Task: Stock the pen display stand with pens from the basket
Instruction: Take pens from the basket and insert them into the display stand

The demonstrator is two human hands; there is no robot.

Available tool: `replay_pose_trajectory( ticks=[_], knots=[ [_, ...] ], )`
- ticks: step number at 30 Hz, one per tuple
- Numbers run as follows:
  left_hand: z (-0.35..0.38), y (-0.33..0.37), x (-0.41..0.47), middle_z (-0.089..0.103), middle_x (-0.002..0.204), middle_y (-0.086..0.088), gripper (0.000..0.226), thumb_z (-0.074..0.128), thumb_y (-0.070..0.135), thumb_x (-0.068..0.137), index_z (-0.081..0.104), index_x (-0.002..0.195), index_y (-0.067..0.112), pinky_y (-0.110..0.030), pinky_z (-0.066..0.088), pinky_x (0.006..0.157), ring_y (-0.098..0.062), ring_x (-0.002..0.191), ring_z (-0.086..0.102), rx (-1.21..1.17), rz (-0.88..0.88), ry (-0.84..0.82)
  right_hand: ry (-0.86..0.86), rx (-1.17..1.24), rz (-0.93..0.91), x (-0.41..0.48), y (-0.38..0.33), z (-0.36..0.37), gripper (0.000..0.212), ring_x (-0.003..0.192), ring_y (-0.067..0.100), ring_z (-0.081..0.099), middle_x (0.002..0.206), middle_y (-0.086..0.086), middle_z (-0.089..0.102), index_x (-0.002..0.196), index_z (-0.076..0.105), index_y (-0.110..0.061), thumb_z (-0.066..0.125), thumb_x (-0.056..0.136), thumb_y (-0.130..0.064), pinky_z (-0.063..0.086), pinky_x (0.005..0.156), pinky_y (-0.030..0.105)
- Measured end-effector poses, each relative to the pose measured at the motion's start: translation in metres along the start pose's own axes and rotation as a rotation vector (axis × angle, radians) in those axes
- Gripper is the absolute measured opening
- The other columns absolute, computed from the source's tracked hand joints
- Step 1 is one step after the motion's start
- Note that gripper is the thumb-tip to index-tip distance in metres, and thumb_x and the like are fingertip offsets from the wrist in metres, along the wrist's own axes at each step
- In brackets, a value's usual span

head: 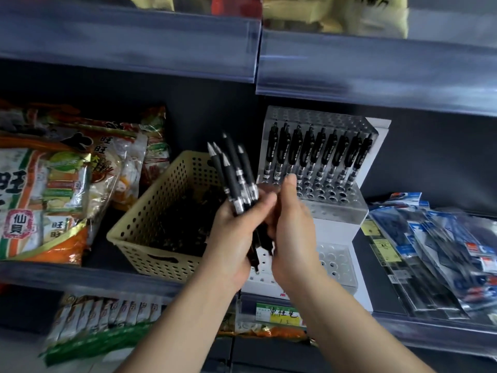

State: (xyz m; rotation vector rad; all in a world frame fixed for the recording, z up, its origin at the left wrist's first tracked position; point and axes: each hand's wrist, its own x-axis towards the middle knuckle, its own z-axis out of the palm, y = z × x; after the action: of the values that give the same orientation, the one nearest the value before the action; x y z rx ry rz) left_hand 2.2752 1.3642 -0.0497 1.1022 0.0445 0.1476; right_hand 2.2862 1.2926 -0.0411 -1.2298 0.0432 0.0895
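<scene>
Step in hand: transfer of pens from hand to stand. The person's left hand [231, 232] grips a bundle of black pens [238, 179], tips upward, held between the cream perforated basket [139, 227] and the clear tiered pen display stand [338, 208]. The right hand [291, 232] is against the lower end of the bundle with its thumb raised. Its fingers curl out of sight, so it cannot be told whether they already pinch a single pen.

Stand condition: the back row is filled with stocked pens [317, 154], upright, clips to the front. The second-row holes [322, 193] just before them show empty. So does the lowest tier [333, 262], which the right wrist partly hides.

Basket condition: it sits on the same shelf, just left of the stand, with loose pens [183, 224] dark on its bottom.

Surroundings: snack bags [53, 189] at left, packaged stationery [435, 251] at right, and a handwritten price label [279, 313] on the shelf edge below the stand.

Assessment: the task appears well short of complete, with one row done. The next move calls for separating one pen from the bundle. It likely needs turning tip-down to match the stocked row, then seating squarely in an empty second-row hole without knocking the row behind.
</scene>
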Motion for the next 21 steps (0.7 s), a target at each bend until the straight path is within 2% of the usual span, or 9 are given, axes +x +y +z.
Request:
replay_pose_trajectory(
  ticks=[2, 4, 7, 9, 12, 14, 17, 19, 21],
  knots=[
    [0.001, -0.005, -0.007, 0.056, 0.061, -0.003, 0.013, 0.073, 0.025, 0.07, 0.065, 0.076, 0.016, -0.028, 0.043, 0.05, -0.016, 0.052, 0.052, 0.095, 0.013, -0.061, -0.05, -0.1, -0.08, -0.002, -0.011, -0.008, 0.043, 0.045, 0.012, 0.044, 0.068, 0.004, 0.062, 0.069, 0.068, -0.023, 0.045, 0.093, -0.051, 0.028, 0.037, 0.021],
    [0.002, -0.012, -0.011, 0.054, 0.055, -0.004, 0.014, 0.074, 0.019, 0.076, 0.063, 0.068, 0.016, -0.029, 0.041, 0.049, -0.018, 0.048, 0.049, 0.192, 0.016, -0.128, -0.131, -0.172, -0.117, -0.003, -0.018, -0.018, 0.039, 0.042, 0.018, 0.039, 0.069, 0.011, 0.057, 0.074, 0.066, -0.015, 0.053, 0.091, -0.048, 0.027, 0.036, 0.024],
    [0.002, -0.018, -0.013, 0.054, 0.05, -0.004, 0.023, 0.067, 0.009, 0.082, 0.059, 0.061, 0.013, -0.026, 0.043, 0.05, -0.018, 0.047, 0.049, 0.288, -0.018, -0.19, -0.28, -0.237, -0.171, -0.003, -0.017, -0.035, 0.023, 0.036, 0.02, 0.041, 0.06, 0.008, 0.055, 0.073, 0.062, -0.012, 0.064, 0.085, -0.032, 0.033, 0.032, 0.023],
    [0.0, -0.019, -0.013, 0.053, 0.048, -0.004, 0.022, 0.067, 0.008, 0.083, 0.058, 0.063, 0.01, -0.025, 0.043, 0.051, -0.017, 0.046, 0.049, 0.289, -0.055, -0.236, -0.362, -0.257, -0.214, -0.002, -0.016, -0.045, 0.01, 0.039, 0.024, 0.046, 0.063, 0.008, 0.058, 0.078, 0.063, -0.012, 0.063, 0.081, -0.021, 0.039, 0.032, 0.025],
    [-0.003, -0.021, -0.01, 0.053, 0.05, -0.003, 0.015, 0.071, 0.017, 0.075, 0.062, 0.064, 0.014, -0.024, 0.042, 0.052, -0.017, 0.047, 0.048, 0.305, -0.095, -0.317, -0.437, -0.254, -0.212, 0.0, -0.017, -0.058, 0.007, 0.044, 0.033, 0.053, 0.073, 0.014, 0.062, 0.085, 0.063, -0.006, 0.065, 0.082, -0.012, 0.047, 0.037, 0.032],
    [-0.003, -0.022, -0.009, 0.053, 0.051, 0.0, 0.012, 0.072, 0.018, 0.075, 0.064, 0.067, 0.015, -0.024, 0.041, 0.053, -0.016, 0.048, 0.047, 0.346, -0.089, -0.325, -0.449, -0.266, -0.209, 0.002, -0.02, -0.065, 0.01, 0.045, 0.038, 0.056, 0.083, 0.024, 0.061, 0.086, 0.063, -0.002, 0.067, 0.081, -0.01, 0.05, 0.041, 0.036],
    [0.003, -0.021, -0.01, 0.055, 0.048, 0.008, 0.014, 0.072, 0.012, 0.081, 0.062, 0.075, 0.021, -0.016, 0.039, 0.05, -0.004, 0.046, 0.05, 0.532, 0.04, -0.242, -0.42, -0.322, -0.272, 0.004, -0.025, -0.072, 0.022, 0.061, 0.038, 0.063, 0.094, 0.034, 0.054, 0.085, 0.065, 0.0, 0.076, 0.074, -0.016, 0.055, 0.05, 0.042],
    [0.005, -0.02, -0.013, 0.063, 0.057, 0.015, 0.016, 0.07, 0.019, 0.082, 0.059, 0.078, 0.03, -0.012, 0.04, 0.048, 0.002, 0.056, 0.058, 0.748, 0.221, -0.153, -0.402, -0.444, -0.347, 0.005, -0.027, -0.074, 0.039, 0.074, 0.038, 0.063, 0.087, 0.024, 0.063, 0.087, 0.066, -0.006, 0.085, 0.064, -0.03, 0.055, 0.065, 0.051],
    [0.0, -0.02, -0.011, 0.066, 0.068, 0.011, 0.009, 0.063, 0.03, 0.081, 0.061, 0.089, 0.031, -0.022, 0.047, 0.053, -0.002, 0.066, 0.061, 0.941, 0.42, -0.127, -0.399, -0.508, -0.368, 0.006, -0.03, -0.075, 0.049, 0.077, 0.037, 0.063, 0.081, 0.014, 0.067, 0.092, 0.066, -0.013, 0.086, 0.056, -0.038, 0.052, 0.072, 0.051]
  ],
)
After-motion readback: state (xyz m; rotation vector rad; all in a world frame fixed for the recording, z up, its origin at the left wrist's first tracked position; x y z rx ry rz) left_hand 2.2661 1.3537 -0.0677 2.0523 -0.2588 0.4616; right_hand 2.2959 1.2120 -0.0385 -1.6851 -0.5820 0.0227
